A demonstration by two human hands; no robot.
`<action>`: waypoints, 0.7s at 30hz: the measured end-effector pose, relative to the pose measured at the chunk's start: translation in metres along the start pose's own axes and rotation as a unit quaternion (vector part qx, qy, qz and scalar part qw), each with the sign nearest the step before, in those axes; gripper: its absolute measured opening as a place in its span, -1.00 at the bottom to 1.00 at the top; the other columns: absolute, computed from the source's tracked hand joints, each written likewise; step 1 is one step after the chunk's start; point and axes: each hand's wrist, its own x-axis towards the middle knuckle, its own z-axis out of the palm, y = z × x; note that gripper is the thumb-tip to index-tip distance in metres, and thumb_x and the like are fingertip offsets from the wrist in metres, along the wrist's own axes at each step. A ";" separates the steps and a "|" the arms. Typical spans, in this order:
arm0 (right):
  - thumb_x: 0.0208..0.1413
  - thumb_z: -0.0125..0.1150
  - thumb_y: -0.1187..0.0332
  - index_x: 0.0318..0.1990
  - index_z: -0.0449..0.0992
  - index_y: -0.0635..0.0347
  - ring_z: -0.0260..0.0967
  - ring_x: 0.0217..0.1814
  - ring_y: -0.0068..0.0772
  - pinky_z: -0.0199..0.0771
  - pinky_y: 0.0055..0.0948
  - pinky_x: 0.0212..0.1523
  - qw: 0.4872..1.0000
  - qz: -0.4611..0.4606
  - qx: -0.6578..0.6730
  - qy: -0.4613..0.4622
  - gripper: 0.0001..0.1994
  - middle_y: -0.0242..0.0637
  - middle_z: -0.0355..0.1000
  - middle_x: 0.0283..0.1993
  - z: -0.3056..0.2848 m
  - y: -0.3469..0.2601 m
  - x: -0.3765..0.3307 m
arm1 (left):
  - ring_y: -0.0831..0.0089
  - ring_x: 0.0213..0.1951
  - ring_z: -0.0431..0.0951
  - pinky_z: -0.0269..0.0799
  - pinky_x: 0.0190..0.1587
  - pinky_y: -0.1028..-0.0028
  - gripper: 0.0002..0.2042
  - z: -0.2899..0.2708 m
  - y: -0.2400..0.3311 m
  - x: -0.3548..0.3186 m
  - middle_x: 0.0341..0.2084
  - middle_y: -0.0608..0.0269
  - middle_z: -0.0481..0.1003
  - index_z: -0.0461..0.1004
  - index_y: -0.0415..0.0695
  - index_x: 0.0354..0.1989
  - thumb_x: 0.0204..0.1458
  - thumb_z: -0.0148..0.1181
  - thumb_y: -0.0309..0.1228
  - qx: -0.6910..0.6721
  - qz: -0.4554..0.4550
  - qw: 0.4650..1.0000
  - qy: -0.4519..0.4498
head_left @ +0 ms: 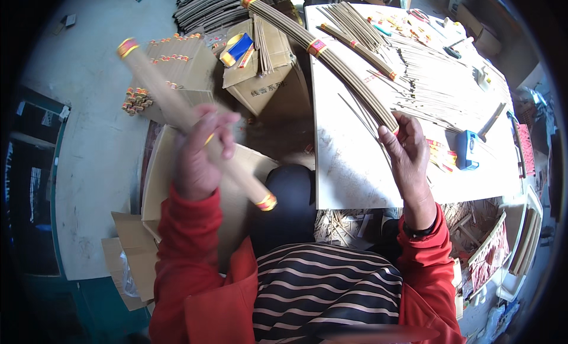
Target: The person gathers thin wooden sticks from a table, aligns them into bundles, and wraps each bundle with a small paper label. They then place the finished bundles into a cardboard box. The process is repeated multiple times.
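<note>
My left hand [201, 160], a little blurred by motion, is closed round a bundle of incense sticks [157, 84]. The bundle slants over an open cardboard box, with red and yellow paper bands at its ends. At the white table's left side, my right hand [409, 152] pinches the near end of a long bundle of incense sticks [350, 81]. That bundle has a red and gold band round its middle and another at the far end. A shorter banded bundle [361, 51] lies beside it. Several loose incense sticks [429, 84] are spread across the table.
The open cardboard box [155, 178] stands at my left. Behind it are stacked banded bundles [171, 60] and a carton [266, 86] bearing a blue and yellow packet [238, 50]. A blue dispenser-like block [467, 150] sits near the white table's [349, 172] right side.
</note>
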 end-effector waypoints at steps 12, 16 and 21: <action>0.06 0.10 0.49 -0.11 0.21 0.36 0.35 -0.54 -0.60 0.40 -0.65 -0.54 0.986 0.018 0.153 -0.064 -0.72 -0.24 0.38 -0.45 -0.004 -0.007 -0.081 | 0.21 -0.10 0.43 0.37 -0.01 0.22 -0.69 0.116 -0.075 -0.014 -0.18 -0.03 0.41 0.26 -0.17 -0.06 0.07 0.06 -0.31 -0.121 -0.018 0.986 -0.114; 0.04 0.15 0.43 -0.08 0.26 0.34 0.36 -0.45 -0.56 0.39 -0.64 -0.42 0.986 0.047 0.130 -0.097 -0.68 -0.23 0.39 -0.39 -0.013 -0.005 -0.080 | 0.18 -0.18 0.47 0.39 -0.03 0.12 -0.74 0.121 -0.079 -0.016 -0.24 -0.04 0.42 0.26 -0.19 -0.11 0.06 0.05 -0.38 -0.117 -0.036 0.988 -0.092; 0.05 0.17 0.27 -0.04 0.33 0.36 0.35 -0.30 -0.52 0.36 -0.56 -0.23 0.972 0.065 0.126 -0.189 -0.61 -0.19 0.42 -0.33 -0.035 -0.007 -0.066 | 0.20 -0.21 0.47 0.41 -0.06 0.15 -0.80 0.126 -0.088 -0.015 -0.32 -0.02 0.44 0.31 -0.22 -0.19 0.07 0.02 -0.39 -0.093 -0.067 0.990 -0.084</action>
